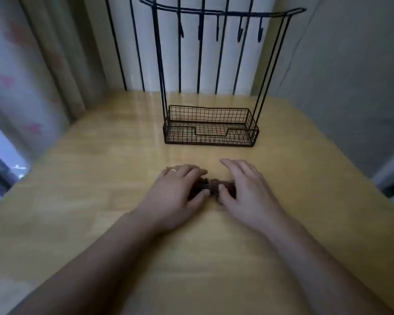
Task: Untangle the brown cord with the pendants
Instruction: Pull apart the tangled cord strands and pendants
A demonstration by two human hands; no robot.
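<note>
A dark brown bunched cord (213, 186) lies on the wooden table (100, 178), between my two hands. My left hand (178, 192) covers its left end, thumb and fingers pinching the bundle; a ring shows on one finger. My right hand (243, 189) holds the right end, thumb pressed against the cord while the fingers arch over it. The pendants cannot be made out in the blurred tangle.
A black wire stand (210, 126) with a mesh basket base and a top bar with several hooks stands just beyond my hands. Curtains hang at the left, and a barred window sits behind the table's far edge.
</note>
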